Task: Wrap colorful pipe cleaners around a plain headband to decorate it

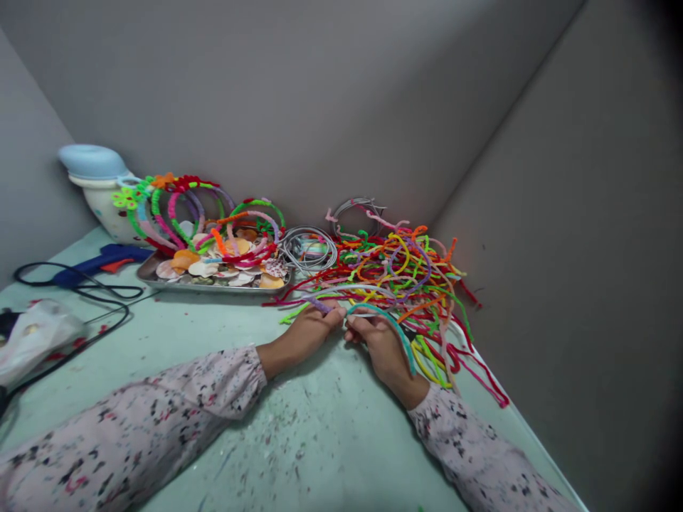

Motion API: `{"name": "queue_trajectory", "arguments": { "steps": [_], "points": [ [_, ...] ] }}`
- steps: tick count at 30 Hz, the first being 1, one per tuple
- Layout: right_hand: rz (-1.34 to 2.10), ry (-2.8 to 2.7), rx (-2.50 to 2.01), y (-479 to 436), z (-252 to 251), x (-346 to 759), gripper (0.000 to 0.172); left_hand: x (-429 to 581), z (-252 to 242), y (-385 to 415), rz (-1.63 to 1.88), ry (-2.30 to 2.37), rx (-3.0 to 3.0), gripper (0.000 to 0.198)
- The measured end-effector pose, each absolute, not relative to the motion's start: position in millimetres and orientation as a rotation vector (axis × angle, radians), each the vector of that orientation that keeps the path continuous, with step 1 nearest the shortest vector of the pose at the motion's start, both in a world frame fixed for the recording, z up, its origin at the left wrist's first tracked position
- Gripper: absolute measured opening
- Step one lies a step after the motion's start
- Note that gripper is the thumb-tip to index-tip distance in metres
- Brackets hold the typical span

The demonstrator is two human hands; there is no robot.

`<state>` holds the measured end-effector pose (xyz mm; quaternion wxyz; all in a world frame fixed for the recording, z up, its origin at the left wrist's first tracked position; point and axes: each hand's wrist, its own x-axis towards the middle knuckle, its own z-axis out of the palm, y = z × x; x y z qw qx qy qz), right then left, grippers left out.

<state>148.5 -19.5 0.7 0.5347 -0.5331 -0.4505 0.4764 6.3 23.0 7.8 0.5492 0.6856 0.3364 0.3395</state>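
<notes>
My left hand [319,323] is closed in a pinch around a thin headband, right where a purple fuzzy wrapping [320,306] covers part of it. The pale grey band [355,288] curves up and away to the right. Just beside it, my right hand [376,341] pinches the end of a teal pipe cleaner [392,323], whose free length arches over the back of the hand toward the wrist. The fingertips of both hands nearly meet, and the exact contact between pipe cleaner and band is hidden by them.
A heap of coloured pipe cleaners [405,263] lies behind my right hand. Coiled bare bands [308,249] sit next to a metal tray [213,286] of shells and wrapped headbands [186,206]. At left are a blue glue gun [99,263], a black cord [114,313] and a lidded container [104,206].
</notes>
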Motion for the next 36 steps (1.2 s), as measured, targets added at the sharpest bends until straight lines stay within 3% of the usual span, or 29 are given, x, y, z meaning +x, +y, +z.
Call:
{"name": "queue_trajectory", "arguments": {
  "steps": [25,36],
  "points": [
    [1.355,-0.971,-1.097,-14,-15,159,0.014,4,10,16,0.87,0.755,1.791,0.023],
    [1.355,-0.945,-1.097,-17,-4,155,0.014,6,11,18,0.786,0.791,1.786,0.03]
  ]
}}
